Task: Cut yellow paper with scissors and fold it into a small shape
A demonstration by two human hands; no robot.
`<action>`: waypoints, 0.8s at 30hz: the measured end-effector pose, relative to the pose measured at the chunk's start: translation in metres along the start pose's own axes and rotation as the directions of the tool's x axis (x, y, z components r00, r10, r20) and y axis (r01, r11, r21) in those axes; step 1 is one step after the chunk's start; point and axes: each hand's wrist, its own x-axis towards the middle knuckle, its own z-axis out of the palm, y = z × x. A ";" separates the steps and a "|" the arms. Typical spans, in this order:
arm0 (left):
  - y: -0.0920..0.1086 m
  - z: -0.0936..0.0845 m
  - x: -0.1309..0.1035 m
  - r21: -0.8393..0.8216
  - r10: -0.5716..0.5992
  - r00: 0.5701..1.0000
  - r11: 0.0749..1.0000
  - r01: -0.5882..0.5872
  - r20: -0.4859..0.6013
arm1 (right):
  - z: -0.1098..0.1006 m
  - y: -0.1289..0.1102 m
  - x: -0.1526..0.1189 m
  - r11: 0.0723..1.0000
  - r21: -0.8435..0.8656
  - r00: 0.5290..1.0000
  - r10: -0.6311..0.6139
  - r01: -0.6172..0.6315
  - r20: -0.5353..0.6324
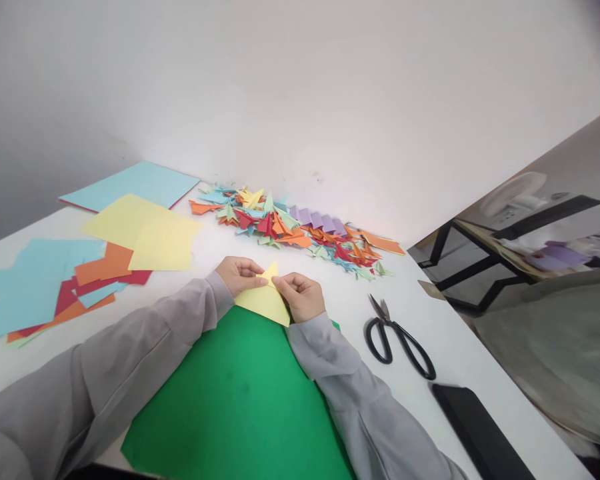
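Note:
A pale yellow piece of paper (267,302), partly folded to a point at its top, is held between both hands over the far end of a green sheet (235,393). My left hand (239,275) pinches its left side near the point. On the right side, my right hand (301,294) pinches it close to the left fingertips. The paper's lower part spreads out below the fingers. Fingers cover some of the folds.
Many folded paper shapes (280,223) lie along the wall. Coloured sheets (37,287) and yellow sheets (143,230) are at left, with a blue stack (135,183) behind. Black-handled scissors (398,333) and a black flat object (480,430) lie at right.

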 end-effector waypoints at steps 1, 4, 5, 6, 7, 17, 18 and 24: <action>0.000 0.000 0.000 0.012 0.008 1.000 1.000 -0.008 0.000 | 0.000 0.000 0.000 1.000 -0.008 1.000 -0.002 0.002 0.003; -0.003 -0.001 0.002 0.029 0.020 1.000 0.999 -0.020 -0.001 | 0.001 -0.001 -0.001 1.000 -0.018 1.000 -0.012 0.013 0.018; -0.005 -0.001 0.003 0.029 0.025 1.000 0.999 -0.025 -0.007 | 0.001 -0.001 -0.001 1.000 -0.017 1.000 -0.016 0.016 0.023; -0.006 -0.002 0.005 0.028 0.030 0.999 0.999 -0.029 -0.011 | 0.001 0.000 -0.001 1.000 -0.017 0.999 -0.019 0.019 0.027; -0.008 -0.002 0.006 0.027 0.033 0.999 0.999 -0.033 -0.016 | 0.001 0.000 -0.001 1.000 -0.016 0.999 -0.021 0.022 0.033; -0.012 -0.005 0.012 0.042 0.064 0.996 0.997 -0.062 -0.056 | 0.000 0.009 0.005 0.995 0.069 0.995 0.060 -0.066 0.083; -0.012 -0.005 0.011 0.040 0.066 0.996 0.997 -0.064 -0.061 | -0.001 0.009 0.005 0.995 0.066 0.994 0.069 -0.075 0.081; -0.010 -0.003 0.008 0.037 0.066 0.997 0.997 -0.065 -0.034 | -0.001 0.000 0.002 0.989 -0.127 0.982 -0.053 0.077 0.183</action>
